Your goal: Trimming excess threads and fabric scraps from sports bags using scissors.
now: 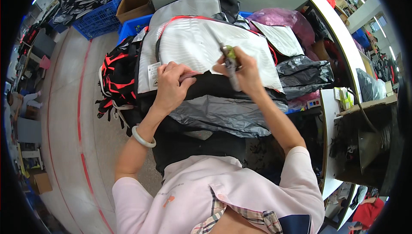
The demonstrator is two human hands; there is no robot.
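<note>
In front of me lies a bag piece [193, 41] with a pale silvery lining, black edges and red piping. A white label [153, 76] is on its left side. My left hand [174, 84] is closed, pinching a small pinkish-red striped strip [188, 75] at the bag's near black edge. My right hand [242, 69] is wrapped round a blurred hand tool [231, 60] with a yellow-green part and a thin dark shaft; its exact kind is unclear. The tool is over the lining, right of the strip. Crumpled grey lining fabric [214, 111] hangs below the black edge.
Black-and-red bags [120, 73] are piled at the left. Behind stand a blue crate [96, 19] and a cardboard box [134, 6]. A pink plastic bag [281, 21] lies at the far right, beside a long white table edge [343, 32]. A spool [373, 148] is at the right.
</note>
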